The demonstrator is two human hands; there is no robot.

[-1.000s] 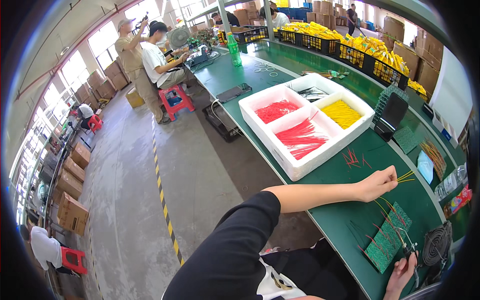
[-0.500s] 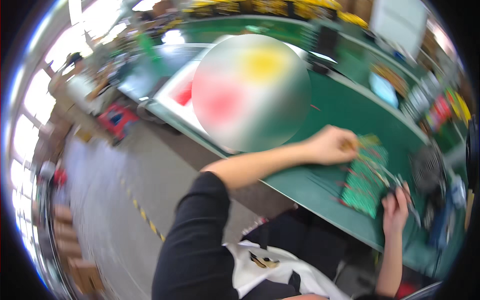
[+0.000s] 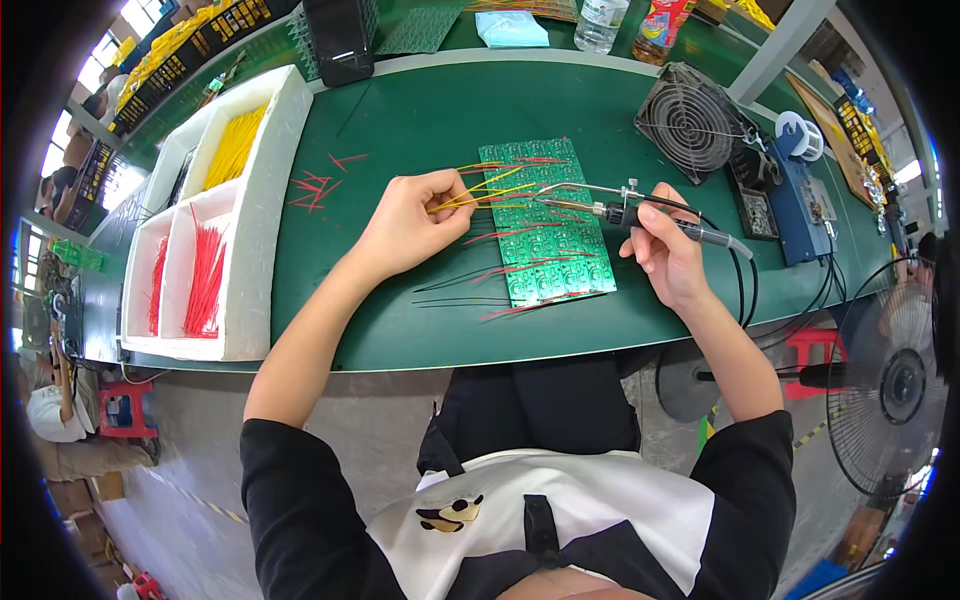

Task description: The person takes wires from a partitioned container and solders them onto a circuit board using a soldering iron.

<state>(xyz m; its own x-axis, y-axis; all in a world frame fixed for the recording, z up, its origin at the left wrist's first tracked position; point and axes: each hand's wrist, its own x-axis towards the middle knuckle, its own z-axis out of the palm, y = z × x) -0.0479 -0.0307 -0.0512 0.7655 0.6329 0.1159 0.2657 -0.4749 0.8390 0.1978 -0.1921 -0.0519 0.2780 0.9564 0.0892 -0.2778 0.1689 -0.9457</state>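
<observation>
The person sat at the near edge of a smooth green table (image 3: pixel 420 110), black sleeves pushed up over bare forearms. The left hand (image 3: pixel 405 225) was closed around a small bunch of thin yellow wires (image 3: pixel 480 192), pinched between thumb and fingers, their long axis running left to right with the free ends fanning out over the board. The right hand (image 3: pixel 665 250) gripped a soldering iron (image 3: pixel 640 213) like a pen; the iron was slim, with a dark handle and a bright metal shaft, lying nearly level with its tip pointing left toward the wire ends and its black cord trailing off right. Between the hands lay a flat green circuit board (image 3: pixel 550 250), rectangular, tilted slightly, with thin red wires lying across it and sticking out at its near and left edges. Further left stood a white foam tray (image 3: pixel 265 200) whose compartments held loose red and yellow wires. Beyond the board on the right sat a small square metal fan (image 3: pixel 690 120) with a round wire grille.
</observation>
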